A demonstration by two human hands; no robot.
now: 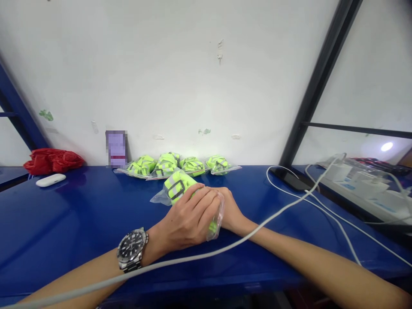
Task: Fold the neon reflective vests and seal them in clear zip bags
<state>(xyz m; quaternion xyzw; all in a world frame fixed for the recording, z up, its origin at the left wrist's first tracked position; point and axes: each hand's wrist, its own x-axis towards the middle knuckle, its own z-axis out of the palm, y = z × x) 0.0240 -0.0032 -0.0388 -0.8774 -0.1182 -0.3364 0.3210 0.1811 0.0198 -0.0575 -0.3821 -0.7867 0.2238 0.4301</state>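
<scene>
A clear plastic bag (175,187) with a folded yellow-green reflective item and a dark buckle inside is held up over the blue table, near the middle. My left hand (189,214), with a watch (131,249) on its wrist, wraps across the front of the bag. Behind it, my right hand (229,207) presses against the bag's right end; its fingers are mostly hidden by the left hand and the plastic. The bag's open-looking edge (219,216) sticks out between the hands at the right.
Several similar bagged items (165,164) lie along the wall. Red plastic (53,161) and a white case (50,180) sit left, near a phone (116,149). A black phone (291,178), white cables (280,212) and a power strip (370,189) occupy the right. One cable crosses before my arms.
</scene>
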